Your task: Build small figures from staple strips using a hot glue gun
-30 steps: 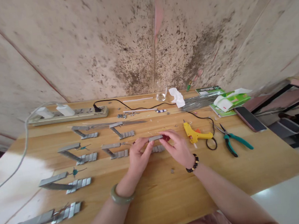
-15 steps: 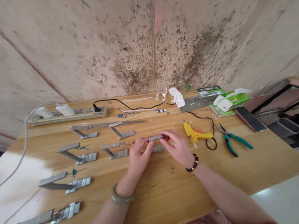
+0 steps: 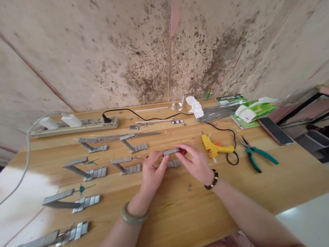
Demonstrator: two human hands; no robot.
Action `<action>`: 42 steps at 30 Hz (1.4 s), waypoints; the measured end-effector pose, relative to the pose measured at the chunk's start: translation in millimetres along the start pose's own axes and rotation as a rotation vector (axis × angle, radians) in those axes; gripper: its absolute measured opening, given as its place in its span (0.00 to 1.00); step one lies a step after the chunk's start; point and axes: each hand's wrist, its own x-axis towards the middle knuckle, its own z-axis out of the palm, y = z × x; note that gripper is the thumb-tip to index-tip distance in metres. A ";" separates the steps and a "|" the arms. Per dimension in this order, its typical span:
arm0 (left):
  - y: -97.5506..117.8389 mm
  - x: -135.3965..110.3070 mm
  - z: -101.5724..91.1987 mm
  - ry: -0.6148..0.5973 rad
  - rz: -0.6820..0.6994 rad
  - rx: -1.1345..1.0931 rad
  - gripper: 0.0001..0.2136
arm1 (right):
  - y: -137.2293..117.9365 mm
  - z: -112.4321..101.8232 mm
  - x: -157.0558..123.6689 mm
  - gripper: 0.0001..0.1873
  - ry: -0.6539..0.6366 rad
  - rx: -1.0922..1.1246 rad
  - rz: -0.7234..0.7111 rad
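Observation:
Between my two hands is a small grey folded piece [image 3: 171, 151], its flat top strip pinched at both ends. My left hand [image 3: 154, 169] is closed on the left end, thumb in front. On the right end, my right hand [image 3: 194, 163] is closed in the same way. Below the strip shows a ribbed grey base [image 3: 173, 163], partly hidden by my fingers; I cannot tell whether it touches the table. Several similar grey Z-shaped pieces stand to the left, the nearest being one [image 3: 122, 166] beside my left hand.
A yellow glue gun [image 3: 217, 145] and teal-handled pliers [image 3: 257, 154] lie to the right, near a phone [image 3: 276, 130]. Behind are a bundle of grey wires [image 3: 221, 111], a glass [image 3: 177, 101], crumpled tissue [image 3: 194, 107] and a power strip [image 3: 93, 125]. A black cord crosses the wooden table [image 3: 175, 221].

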 end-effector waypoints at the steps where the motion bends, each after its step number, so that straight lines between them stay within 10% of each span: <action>1: -0.1 0.1 -0.1 0.000 0.003 0.000 0.07 | 0.1 0.0 0.0 0.11 0.000 -0.001 0.000; 42: -7.7 -1.5 5.2 0.000 -0.024 0.033 0.07 | 2.9 1.0 -0.6 0.12 -0.001 -0.018 -0.008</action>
